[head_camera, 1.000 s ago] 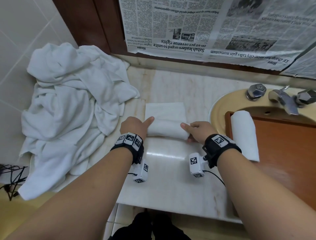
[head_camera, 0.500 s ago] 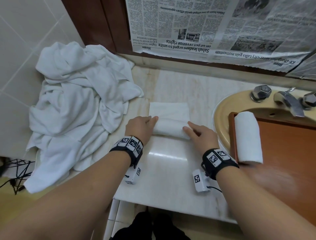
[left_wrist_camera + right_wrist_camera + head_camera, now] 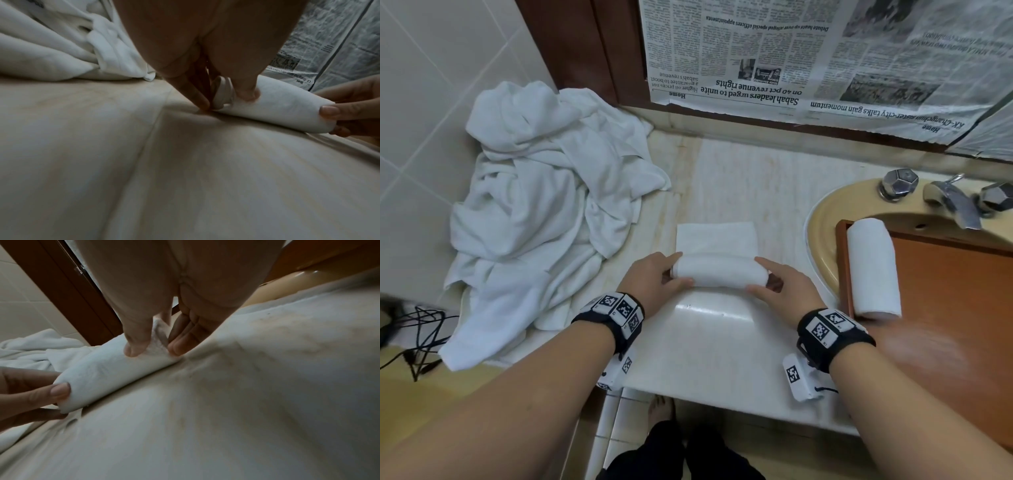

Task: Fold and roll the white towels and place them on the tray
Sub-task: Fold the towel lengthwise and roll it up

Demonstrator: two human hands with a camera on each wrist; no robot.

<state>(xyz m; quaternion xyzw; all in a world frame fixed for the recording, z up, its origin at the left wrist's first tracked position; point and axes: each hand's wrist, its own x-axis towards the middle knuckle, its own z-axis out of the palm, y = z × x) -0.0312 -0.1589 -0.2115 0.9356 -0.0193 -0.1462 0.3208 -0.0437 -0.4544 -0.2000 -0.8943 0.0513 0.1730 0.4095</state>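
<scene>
A small white towel (image 3: 719, 270) lies on the marble counter (image 3: 709, 349), partly rolled, with a flat tail (image 3: 714, 238) still spread behind the roll. My left hand (image 3: 671, 274) pinches the roll's left end (image 3: 224, 94) between thumb and fingers. My right hand (image 3: 763, 277) pinches the right end (image 3: 158, 344) the same way. A finished white towel roll (image 3: 873, 269) lies along the left edge of the brown wooden tray (image 3: 955, 301), which rests over the sink.
A big heap of loose white towels (image 3: 544, 212) fills the counter's left side against the tiled wall. A beige sink (image 3: 822, 240) with chrome taps (image 3: 948, 198) is at the right. Newspaper (image 3: 808, 58) covers the back wall. Black cables (image 3: 410, 335) hang at the lower left.
The roll has advanced away from me and grown thicker, so less flat tail shows. Both hands moved forward with it and now pinch its ends.
</scene>
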